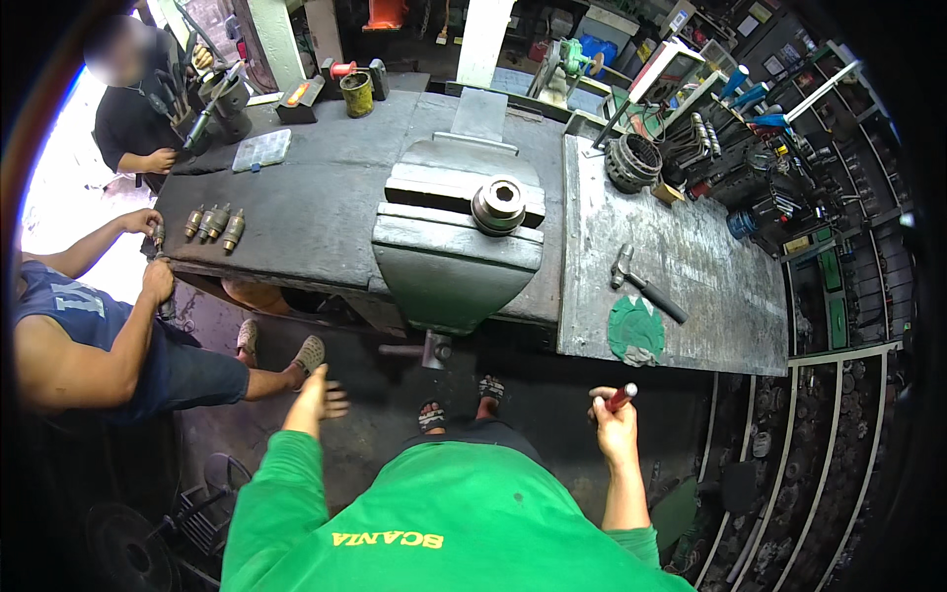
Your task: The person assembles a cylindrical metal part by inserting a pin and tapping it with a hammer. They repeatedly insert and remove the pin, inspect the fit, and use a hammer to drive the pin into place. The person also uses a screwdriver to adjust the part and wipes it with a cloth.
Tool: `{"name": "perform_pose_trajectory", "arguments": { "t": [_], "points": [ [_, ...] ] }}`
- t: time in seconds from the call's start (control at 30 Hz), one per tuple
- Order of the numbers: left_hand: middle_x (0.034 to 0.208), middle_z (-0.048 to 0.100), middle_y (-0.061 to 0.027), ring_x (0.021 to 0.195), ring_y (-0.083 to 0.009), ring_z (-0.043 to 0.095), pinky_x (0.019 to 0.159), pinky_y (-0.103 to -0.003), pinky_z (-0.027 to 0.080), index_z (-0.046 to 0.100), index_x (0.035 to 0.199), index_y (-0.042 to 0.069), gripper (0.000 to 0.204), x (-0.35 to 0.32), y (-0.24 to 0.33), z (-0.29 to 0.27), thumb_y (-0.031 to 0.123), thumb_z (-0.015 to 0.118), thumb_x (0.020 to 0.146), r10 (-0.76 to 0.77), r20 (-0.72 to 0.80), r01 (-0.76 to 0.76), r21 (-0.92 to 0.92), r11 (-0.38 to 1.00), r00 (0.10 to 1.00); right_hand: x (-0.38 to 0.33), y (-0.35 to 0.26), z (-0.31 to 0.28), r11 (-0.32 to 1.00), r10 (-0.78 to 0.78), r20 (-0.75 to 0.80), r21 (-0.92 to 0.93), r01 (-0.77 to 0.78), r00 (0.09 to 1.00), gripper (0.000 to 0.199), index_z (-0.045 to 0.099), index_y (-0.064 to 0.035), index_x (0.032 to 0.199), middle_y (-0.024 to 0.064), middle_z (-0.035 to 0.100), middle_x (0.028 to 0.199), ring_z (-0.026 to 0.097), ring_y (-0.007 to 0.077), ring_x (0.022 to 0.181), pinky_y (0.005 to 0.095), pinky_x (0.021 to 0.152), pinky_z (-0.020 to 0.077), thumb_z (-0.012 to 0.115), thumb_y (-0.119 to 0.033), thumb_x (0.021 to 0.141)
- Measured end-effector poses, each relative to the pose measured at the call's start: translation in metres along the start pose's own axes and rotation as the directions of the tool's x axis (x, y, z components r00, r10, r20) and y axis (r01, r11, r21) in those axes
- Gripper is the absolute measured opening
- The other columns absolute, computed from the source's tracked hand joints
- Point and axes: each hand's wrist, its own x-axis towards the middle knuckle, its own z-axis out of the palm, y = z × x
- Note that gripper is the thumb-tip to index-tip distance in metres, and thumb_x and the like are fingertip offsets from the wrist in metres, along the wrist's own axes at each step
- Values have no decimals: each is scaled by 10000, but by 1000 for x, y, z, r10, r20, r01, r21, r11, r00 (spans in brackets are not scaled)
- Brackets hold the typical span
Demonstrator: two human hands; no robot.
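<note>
My left hand (321, 400) hangs in the air left of the vise with nothing in it, its fingers stretched and apart. My right hand (615, 432) is closed round a short red rod-like tool with a pale metal end (619, 397), in front of the metal-topped bench. Ahead stands a big bench vise (454, 266). A round steel part with a hole in its middle (500, 203) sits at the right side of its jaws. On the bench to the right lie a ball-peen hammer (649, 286) and a crumpled green cloth (634, 328).
Several brass-tipped fittings (234, 229), a clear organizer box (262, 150) and a yellow can (357, 95) rest on the dark bench. Two people stand at the left; the nearer one (89, 326) handles a small part. A shelf rack (789, 444) stands at the right.
</note>
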Motion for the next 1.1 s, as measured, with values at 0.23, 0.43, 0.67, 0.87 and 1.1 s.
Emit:
{"name": "perform_pose_trajectory", "arguments": {
  "t": [0.23,0.43,0.67,0.87,1.1],
  "points": [
    [1487,530,-330,1316,-490,580,1130,-622,446,294,1595,-71,1051,42,-24,217,778,404,985,-98,529,363,-425,829,843,22,-64,11,926,-348,100,-119,358,932,95,706,-37,1048,-92,475,731,385,12,666,232,585,324,613,-36,1025],
    [893,625,-108,650,-256,599,605,-399,511,544,1029,66,422,62,45,179,479,589,957,218,119,35,-935,353,969,-20,-55,13,922,-279,85,-254,292,957,118,708,-36,1073,-66,493,717,419,42,664,256,579,353,624,-104,1025],
    [587,457,26,513,-136,494,550,-327,449,476,775,142,315,-68,102,59,326,672,940,629,-45,-152,-981,118,776,-31,-16,-5,923,-236,-25,-317,217,971,104,703,-17,1033,-74,467,667,406,30,620,257,551,336,606,-40,1003],
    [528,391,65,414,-100,362,459,-267,362,437,674,181,475,-71,109,65,428,666,1010,658,-117,-263,-956,127,744,-12,-31,-34,878,-361,-53,-357,320,931,99,695,-22,1052,-53,498,704,429,47,657,258,582,378,613,-46,1001],
    [491,339,64,389,-109,345,418,-290,354,368,650,199,471,-71,107,90,310,567,1062,512,60,-82,-965,250,857,14,-28,-29,891,-396,-25,-253,377,918,144,707,-17,1073,-46,536,719,454,49,671,261,601,385,628,-126,1023]
  ]
}}
